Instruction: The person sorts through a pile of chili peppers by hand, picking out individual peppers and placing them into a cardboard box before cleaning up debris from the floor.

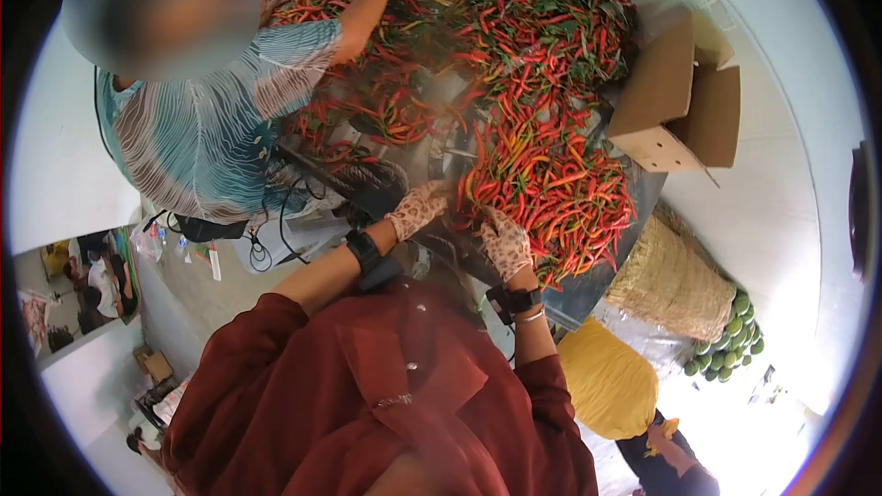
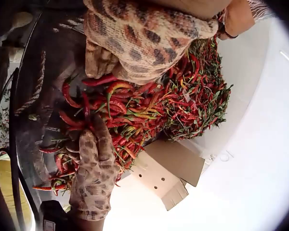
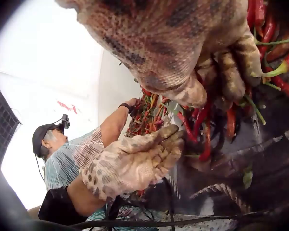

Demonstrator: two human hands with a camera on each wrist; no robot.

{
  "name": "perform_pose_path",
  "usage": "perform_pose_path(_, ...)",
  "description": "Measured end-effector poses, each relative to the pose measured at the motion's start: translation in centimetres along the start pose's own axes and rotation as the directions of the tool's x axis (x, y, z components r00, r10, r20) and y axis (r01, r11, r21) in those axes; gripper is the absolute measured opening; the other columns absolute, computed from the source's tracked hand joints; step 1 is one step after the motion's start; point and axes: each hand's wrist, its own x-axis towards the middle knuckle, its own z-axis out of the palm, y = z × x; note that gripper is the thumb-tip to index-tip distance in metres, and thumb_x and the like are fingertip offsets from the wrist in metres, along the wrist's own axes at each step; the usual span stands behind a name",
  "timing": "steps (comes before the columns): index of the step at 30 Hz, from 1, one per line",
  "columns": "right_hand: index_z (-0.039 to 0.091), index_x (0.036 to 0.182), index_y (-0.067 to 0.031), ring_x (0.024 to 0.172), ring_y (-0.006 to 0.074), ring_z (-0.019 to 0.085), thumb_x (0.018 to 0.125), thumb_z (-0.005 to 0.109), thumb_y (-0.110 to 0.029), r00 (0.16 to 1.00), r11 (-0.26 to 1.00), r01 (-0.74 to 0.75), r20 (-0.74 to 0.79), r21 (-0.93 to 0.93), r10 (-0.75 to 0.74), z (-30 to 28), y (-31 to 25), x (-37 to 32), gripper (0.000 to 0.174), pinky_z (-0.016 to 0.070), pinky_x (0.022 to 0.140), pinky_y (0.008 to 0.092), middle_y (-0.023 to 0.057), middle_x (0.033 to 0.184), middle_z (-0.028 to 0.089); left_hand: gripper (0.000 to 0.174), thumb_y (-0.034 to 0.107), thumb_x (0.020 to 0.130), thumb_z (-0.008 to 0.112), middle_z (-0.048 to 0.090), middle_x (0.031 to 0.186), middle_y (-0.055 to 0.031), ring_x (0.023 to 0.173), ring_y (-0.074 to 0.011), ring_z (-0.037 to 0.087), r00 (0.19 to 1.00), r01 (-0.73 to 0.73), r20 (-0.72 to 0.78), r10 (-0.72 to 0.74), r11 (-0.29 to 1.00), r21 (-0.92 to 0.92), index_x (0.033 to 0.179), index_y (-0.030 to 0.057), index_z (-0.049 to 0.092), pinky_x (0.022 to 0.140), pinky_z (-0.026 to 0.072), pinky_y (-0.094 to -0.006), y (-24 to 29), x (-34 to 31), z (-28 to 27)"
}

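Note:
Both hands wear light gloves with brown spots. Along the near edge of a heap of red and orange chilies (image 1: 542, 193), the right hand (image 1: 507, 243) has its fingers bent at some red chilies (image 3: 202, 120); in the left wrist view a red chili (image 2: 86, 107) stands at the fingertips of that hand (image 2: 94, 168). To its left, the left hand (image 1: 418, 209) is held over the dark table. Seen from the right wrist, the left hand (image 3: 135, 163) has loosely extended fingers, with nothing visible in the palm.
Leafy chilies (image 1: 551, 0) cover the table's far side. Another person (image 1: 220, 119) reaches over them from the left. A cardboard box (image 1: 657, 119) stands at the right, with a woven sack (image 1: 675, 280) and green fruits (image 1: 730, 344) nearby. Rope (image 2: 38, 84) lies on the table.

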Motion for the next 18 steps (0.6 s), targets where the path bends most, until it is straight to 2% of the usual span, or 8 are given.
perform_pose_path(2,0.056,0.12,-0.0066,0.102,0.0307,0.06,0.088,0.052,-0.019,1.0,0.999,0.007,-0.006,0.034,-0.006,-0.1,-0.6,0.2,0.035,0.0477,0.085,0.0363,0.0164,0.11,0.063,0.048,0.011,0.092,0.054,0.05,0.128,-0.0121,0.115,-0.021,0.051,0.996,-0.074,-0.038,0.085,0.971,0.228,0.135,-0.0007,0.038,0.091,0.0464,-0.0295,-1.1,-0.2,-0.3)
perform_pose_path(4,0.053,0.124,-0.0059,0.101,0.0302,0.061,0.088,0.052,-0.017,0.997,0.994,-0.069,0.037,0.084,0.066,-0.2,-1.1,0.7,0.037,0.0477,0.085,0.036,0.0171,0.11,0.063,0.047,0.011,0.092,0.055,0.052,0.126,-0.0116,0.113,-0.0205,0.053,0.992,-0.081,-0.072,0.104,0.958,0.274,0.135,-0.0005,0.039,0.091,0.0465,-0.0285,-1.7,-0.9,-0.6)
perform_pose_path(6,0.053,0.124,-0.0048,0.099,0.0296,0.062,0.088,0.053,-0.016,0.999,0.999,-0.01,0.047,0.047,0.008,0.4,-0.4,1.4,0.038,0.0484,0.084,0.0355,0.0173,0.111,0.062,0.047,0.01,0.091,0.056,0.054,0.123,-0.0111,0.111,-0.02,0.054,0.988,-0.082,-0.101,0.12,0.944,0.321,0.134,-0.0004,0.04,0.09,0.0466,-0.0275,-1.9,-1.9,-1.1)
perform_pose_path(8,0.052,0.124,-0.0037,0.097,0.029,0.063,0.087,0.053,-0.015,0.997,0.999,0.045,0.061,0.011,-0.045,1.0,0.5,1.8,0.039,0.0492,0.083,0.035,0.0174,0.112,0.062,0.044,0.011,0.091,0.055,0.056,0.12,-0.0096,0.107,-0.0193,0.056,0.992,-0.101,-0.06,0.109,0.987,0.124,0.132,0.0007,0.043,0.089,0.047,-0.0278,-1.8,-3.2,-1.9)
perform_pose_path(11,0.052,0.125,-0.0023,0.094,0.0274,0.064,0.088,0.053,-0.015,0.995,0.999,0.04,0.095,0.035,-0.043,1.0,0.7,2.1,0.039,0.0504,0.08,0.0334,0.0175,0.113,0.061,0.035,0.01,0.094,0.05,0.057,0.12,-0.0121,0.108,-0.0197,0.056,0.986,0.082,-0.156,-0.056,0.983,0.161,0.127,-0.0017,0.047,0.09,0.0468,-0.0281,0.4,-5.7,-2.1)
perform_pose_path(12,0.051,0.125,-0.0023,0.093,0.0268,0.064,0.088,0.053,-0.015,0.994,0.998,0.046,0.096,0.043,-0.05,0.9,0.7,2.2,0.039,0.0508,0.079,0.033,0.0174,0.113,0.061,0.035,0.01,0.094,0.05,0.057,0.12,-0.0121,0.108,-0.0197,0.056,0.985,0.079,-0.167,-0.052,0.985,0.156,0.127,-0.0017,0.047,0.09,0.0468,-0.0281,-0.7,-5.8,-2.8)
perform_pose_path(14,0.052,0.125,-0.0033,0.093,0.0254,0.065,0.088,0.052,-0.015,0.993,0.994,0.053,0.096,0.095,-0.062,1.1,1.4,2.2,0.039,0.0514,0.077,0.0326,0.0173,0.111,0.062,0.035,0.015,0.094,0.052,0.058,0.116,-0.0105,0.103,-0.0176,0.057,0.972,-0.199,-0.14,0.191,0.979,-0.051,0.126,-0.001,0.049,0.086,0.0476,-0.0274,-4.4,-5.1,-4.8)
perform_pose_path(18,0.051,0.126,-0.0047,0.095,0.0261,0.064,0.088,0.053,-0.016,0.986,0.987,0.132,0.117,-0.089,-0.121,0.1,0.7,2.3,0.039,0.0509,0.079,0.0333,0.017,0.112,0.062,0.034,0.015,0.095,0.052,0.059,0.113,-0.01,0.098,-0.0163,0.058,0.965,-0.235,-0.148,0.216,0.964,-0.127,0.124,-0.0008,0.05,0.084,0.0476,-0.027,-5.8,-5.5,-6.0)
